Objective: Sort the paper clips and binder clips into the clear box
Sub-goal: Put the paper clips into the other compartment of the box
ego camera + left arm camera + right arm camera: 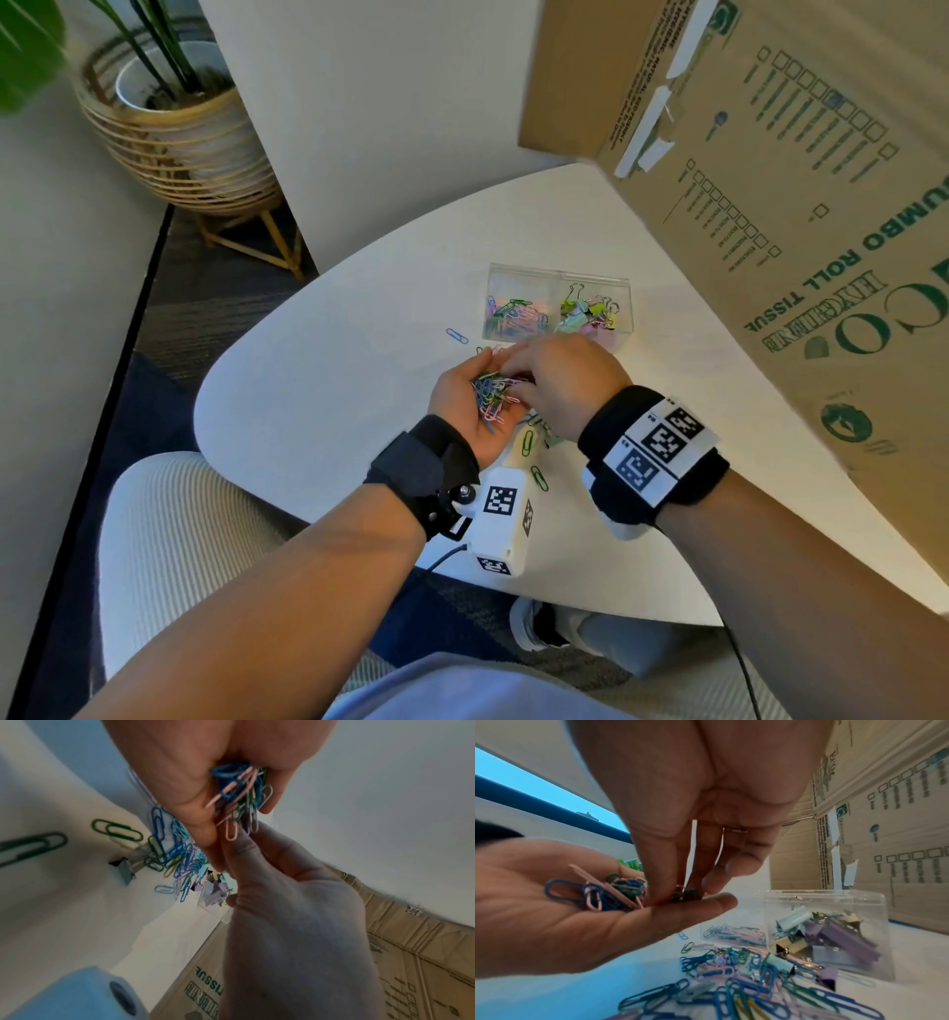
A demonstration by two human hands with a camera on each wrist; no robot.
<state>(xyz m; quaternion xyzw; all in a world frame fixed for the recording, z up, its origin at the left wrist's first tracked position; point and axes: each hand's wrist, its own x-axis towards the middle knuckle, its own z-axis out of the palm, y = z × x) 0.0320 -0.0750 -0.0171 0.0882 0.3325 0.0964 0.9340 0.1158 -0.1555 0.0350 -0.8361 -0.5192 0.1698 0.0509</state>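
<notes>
Cupped palm-up, the left hand [464, 406] cradles a heap of paper clips [494, 394]; the right hand [565, 383] seems to pinch one onto it. Gathering continues; next, tip them into the clear box [557, 308], left compartment, just beyond.

Open tabletop [328, 380] left of clear box [558, 308], cardboard carton [770, 216] walling right (possibly overhanging), loose clips [534, 442] underhand

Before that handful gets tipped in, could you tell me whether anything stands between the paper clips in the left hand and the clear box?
Nothing visible blocks the way. The left hand cups the paper clips just short of the clear box, which is open on top. The right hand reaches into the handful from the side.
</notes>
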